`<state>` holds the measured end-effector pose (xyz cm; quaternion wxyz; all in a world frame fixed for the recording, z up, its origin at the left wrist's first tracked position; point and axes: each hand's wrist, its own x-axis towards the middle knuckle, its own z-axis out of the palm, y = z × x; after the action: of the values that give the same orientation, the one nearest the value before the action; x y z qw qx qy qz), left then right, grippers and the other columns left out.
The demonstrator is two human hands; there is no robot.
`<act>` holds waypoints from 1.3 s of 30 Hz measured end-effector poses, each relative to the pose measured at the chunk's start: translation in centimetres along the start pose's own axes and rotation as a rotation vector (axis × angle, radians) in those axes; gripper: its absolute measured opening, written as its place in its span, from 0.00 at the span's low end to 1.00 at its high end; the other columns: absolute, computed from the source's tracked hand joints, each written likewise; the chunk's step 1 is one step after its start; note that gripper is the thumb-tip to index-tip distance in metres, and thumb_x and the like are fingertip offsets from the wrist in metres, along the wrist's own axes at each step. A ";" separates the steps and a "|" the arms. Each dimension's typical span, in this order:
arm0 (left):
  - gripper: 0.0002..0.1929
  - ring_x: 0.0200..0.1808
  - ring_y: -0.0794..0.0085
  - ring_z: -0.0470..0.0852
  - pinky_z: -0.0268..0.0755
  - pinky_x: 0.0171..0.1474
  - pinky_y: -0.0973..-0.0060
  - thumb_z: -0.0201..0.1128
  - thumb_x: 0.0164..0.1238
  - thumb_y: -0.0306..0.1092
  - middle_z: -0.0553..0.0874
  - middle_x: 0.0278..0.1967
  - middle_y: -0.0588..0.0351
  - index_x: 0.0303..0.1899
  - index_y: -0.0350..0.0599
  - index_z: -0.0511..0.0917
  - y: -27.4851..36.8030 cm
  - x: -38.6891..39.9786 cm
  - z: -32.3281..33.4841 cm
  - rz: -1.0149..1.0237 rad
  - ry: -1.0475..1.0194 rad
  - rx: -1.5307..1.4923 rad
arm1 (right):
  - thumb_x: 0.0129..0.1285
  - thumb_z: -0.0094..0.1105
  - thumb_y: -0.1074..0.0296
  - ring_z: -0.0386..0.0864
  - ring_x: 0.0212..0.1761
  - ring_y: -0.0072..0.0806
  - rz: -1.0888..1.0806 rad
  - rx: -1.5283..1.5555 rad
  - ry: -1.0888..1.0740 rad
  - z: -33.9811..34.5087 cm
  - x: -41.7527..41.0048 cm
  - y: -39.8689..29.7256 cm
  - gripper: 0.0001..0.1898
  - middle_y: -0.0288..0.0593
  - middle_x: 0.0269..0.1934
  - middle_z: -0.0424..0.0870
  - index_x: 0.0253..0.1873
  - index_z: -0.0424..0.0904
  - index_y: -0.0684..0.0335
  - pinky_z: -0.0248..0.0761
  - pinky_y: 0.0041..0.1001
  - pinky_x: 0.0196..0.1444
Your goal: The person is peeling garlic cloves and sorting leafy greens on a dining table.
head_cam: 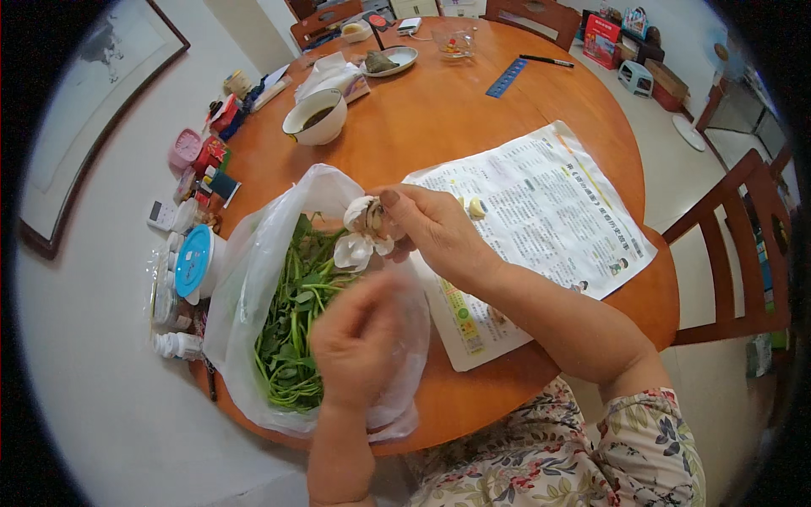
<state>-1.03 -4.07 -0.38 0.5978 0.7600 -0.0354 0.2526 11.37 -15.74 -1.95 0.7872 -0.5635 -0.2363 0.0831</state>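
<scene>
My right hand (431, 228) pinches a partly peeled garlic bulb (367, 222), whose white papery skin hangs loose. The bulb is over the edge of an open white plastic bag (244, 304). Inside the bag lie green leafy stems (294, 336). My left hand (361, 336), blurred and curled, is over the right part of the bag, just below the garlic; whether it holds anything is hidden. Right of the bag a printed sheet (526, 190) lies on the round wooden table (443, 405). A peeled garlic clove (476, 208) rests on the sheet beside my right hand.
A white bowl of dark liquid (317, 117) stands beyond the bag, near a tissue pack (329, 76). Farther back are a plate (405, 58), a glass bowl (453, 44), and a blue ruler (507, 78). A blue-lidded container (193, 260) and bottles line the left edge. A wooden chair (735, 253) stands right.
</scene>
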 end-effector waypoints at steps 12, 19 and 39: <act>0.15 0.41 0.70 0.87 0.78 0.46 0.74 0.64 0.62 0.20 0.88 0.40 0.50 0.51 0.34 0.82 -2.1 -0.6 2.5 0.013 -0.473 0.285 | 0.77 0.48 0.50 0.76 0.30 0.18 0.044 -0.034 -0.070 -0.6 0.0 -0.6 0.25 0.34 0.32 0.78 0.59 0.78 0.70 0.74 0.18 0.32; 0.13 0.34 0.70 0.85 0.77 0.41 0.76 0.61 0.65 0.20 0.87 0.37 0.51 0.50 0.34 0.80 -2.1 -0.4 0.9 0.234 -0.386 0.239 | 0.77 0.46 0.51 0.73 0.24 0.19 -0.003 -0.075 -0.044 -0.4 0.0 -0.7 0.23 0.35 0.25 0.77 0.43 0.81 0.68 0.72 0.22 0.27; 0.17 0.53 0.75 0.80 0.72 0.59 0.77 0.55 0.77 0.29 0.82 0.55 0.51 0.61 0.32 0.75 -1.7 1.6 -1.9 -0.109 0.025 0.067 | 0.74 0.52 0.55 0.79 0.31 0.23 0.064 -0.182 -0.319 0.6 -1.3 -1.5 0.20 0.43 0.33 0.83 0.55 0.78 0.70 0.74 0.26 0.34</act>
<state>0.32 -1.46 -0.93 0.5854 0.7772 0.0220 0.2299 9.71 -16.25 -0.74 0.6824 -0.6194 -0.3466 0.1747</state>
